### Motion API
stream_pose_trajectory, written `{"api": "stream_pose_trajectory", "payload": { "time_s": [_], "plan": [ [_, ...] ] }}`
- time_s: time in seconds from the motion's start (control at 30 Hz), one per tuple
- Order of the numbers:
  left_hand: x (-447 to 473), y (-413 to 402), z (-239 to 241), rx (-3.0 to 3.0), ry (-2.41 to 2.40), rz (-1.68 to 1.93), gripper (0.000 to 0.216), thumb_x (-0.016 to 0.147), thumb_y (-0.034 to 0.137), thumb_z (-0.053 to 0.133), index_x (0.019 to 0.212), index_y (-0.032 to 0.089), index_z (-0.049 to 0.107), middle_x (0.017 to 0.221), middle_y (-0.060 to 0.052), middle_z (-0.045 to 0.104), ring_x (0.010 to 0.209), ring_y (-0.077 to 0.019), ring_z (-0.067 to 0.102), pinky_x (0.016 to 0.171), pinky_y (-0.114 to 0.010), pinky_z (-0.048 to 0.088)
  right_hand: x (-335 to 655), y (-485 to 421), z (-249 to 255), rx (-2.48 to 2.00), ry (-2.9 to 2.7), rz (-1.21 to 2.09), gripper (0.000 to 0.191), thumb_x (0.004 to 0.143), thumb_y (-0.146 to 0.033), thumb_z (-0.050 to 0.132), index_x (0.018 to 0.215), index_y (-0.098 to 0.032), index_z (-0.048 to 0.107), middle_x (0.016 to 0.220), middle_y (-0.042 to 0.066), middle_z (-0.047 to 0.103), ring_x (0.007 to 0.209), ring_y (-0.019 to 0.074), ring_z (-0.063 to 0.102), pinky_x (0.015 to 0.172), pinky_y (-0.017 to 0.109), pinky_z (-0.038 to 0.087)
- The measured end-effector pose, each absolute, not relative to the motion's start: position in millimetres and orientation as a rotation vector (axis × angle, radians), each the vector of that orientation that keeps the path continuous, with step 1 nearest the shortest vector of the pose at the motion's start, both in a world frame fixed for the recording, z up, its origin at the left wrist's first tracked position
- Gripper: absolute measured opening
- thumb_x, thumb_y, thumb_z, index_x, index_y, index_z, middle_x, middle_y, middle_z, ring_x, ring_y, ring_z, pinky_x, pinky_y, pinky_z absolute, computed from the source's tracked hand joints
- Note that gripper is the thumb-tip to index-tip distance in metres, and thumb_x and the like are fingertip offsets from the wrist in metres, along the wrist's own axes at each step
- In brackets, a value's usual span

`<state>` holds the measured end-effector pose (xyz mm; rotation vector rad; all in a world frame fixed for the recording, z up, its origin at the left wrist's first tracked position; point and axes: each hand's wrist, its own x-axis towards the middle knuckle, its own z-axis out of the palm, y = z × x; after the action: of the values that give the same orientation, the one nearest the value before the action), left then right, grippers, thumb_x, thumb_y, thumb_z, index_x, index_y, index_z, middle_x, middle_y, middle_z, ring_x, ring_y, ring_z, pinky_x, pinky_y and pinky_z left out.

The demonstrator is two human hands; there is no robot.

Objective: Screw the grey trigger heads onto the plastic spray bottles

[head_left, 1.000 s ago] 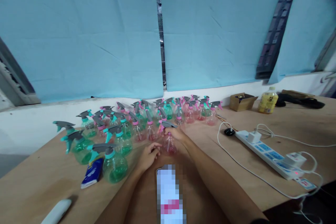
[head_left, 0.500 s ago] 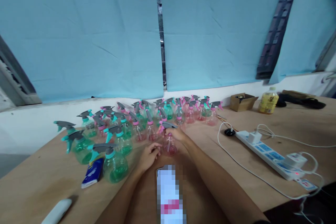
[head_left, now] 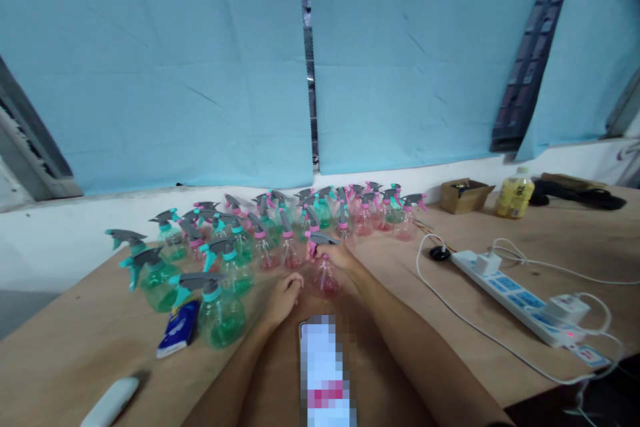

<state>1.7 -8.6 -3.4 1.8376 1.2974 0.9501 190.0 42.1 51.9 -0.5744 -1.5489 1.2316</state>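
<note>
My right hand [head_left: 336,256] is wrapped around the neck and trigger of a spray bottle [head_left: 327,281] with a grey-and-pink head and pink liquid low in its clear round body. The bottle stands upright. Just left of it, my left hand [head_left: 285,299] rests on the table with its fingers curled in and nothing visible in them. Behind both hands several more spray bottles [head_left: 290,250] stand in a crowd, some pink and some green. The nearest green spray bottle [head_left: 221,321] is to the left of my left forearm.
A phone [head_left: 323,360], partly blurred out, lies between my forearms. At left are a blue packet [head_left: 179,328] and a white object [head_left: 111,401]. A white power strip [head_left: 515,293] with cables, a cardboard box [head_left: 465,198] and a yellow-labelled bottle [head_left: 515,195] occupy the right side.
My left hand's fingers have curled in more. My right hand keeps its hold on the pink spray bottle. The whole view has shifted very slightly.
</note>
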Motion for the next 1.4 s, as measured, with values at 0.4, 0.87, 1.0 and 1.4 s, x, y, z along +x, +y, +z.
{"api": "stream_pose_trajectory", "payload": {
  "time_s": [0.4,0.87,1.0,1.4],
  "plan": [
    [2,-9,-2,1.883,1.296,0.930,0.022,0.083,0.032,0.036,0.066,0.021,0.046,0.052,0.007,0.042,0.052,-0.0135,0.046,0.057,-0.025,0.034,192,45,52,-0.583,-1.553,1.228,0.027,0.062,-0.021,0.053,0.081,-0.019,0.073,0.062,-0.002,0.062,0.060,0.0127,0.054,0.060,0.024,0.041],
    [3,-8,-2,1.858,1.267,0.923,0.023,0.083,0.035,0.043,0.082,0.019,0.060,0.056,0.006,0.049,0.053,-0.0135,0.049,0.056,-0.024,0.036,184,38,50,-0.594,-1.540,1.179,0.022,0.065,-0.022,0.056,0.079,-0.019,0.073,0.069,-0.001,0.066,0.062,0.0125,0.055,0.062,0.025,0.045],
    [3,-8,-3,1.849,1.264,0.920,0.021,0.082,0.033,0.044,0.080,0.019,0.059,0.059,0.004,0.051,0.055,-0.0136,0.050,0.056,-0.024,0.037,191,38,38,-0.640,-1.516,1.184,0.015,0.068,-0.023,0.057,0.071,-0.018,0.072,0.066,0.001,0.066,0.065,0.0151,0.060,0.067,0.029,0.049],
    [2,-6,-5,1.860,1.275,0.914,0.023,0.082,0.035,0.045,0.082,0.020,0.061,0.060,0.003,0.053,0.058,-0.0153,0.053,0.058,-0.025,0.038,286,22,13,-1.177,-1.287,0.287,0.028,0.075,-0.026,0.058,0.102,-0.019,0.065,0.067,-0.001,0.058,0.061,0.0164,0.052,0.064,0.029,0.044]
  ]
}}
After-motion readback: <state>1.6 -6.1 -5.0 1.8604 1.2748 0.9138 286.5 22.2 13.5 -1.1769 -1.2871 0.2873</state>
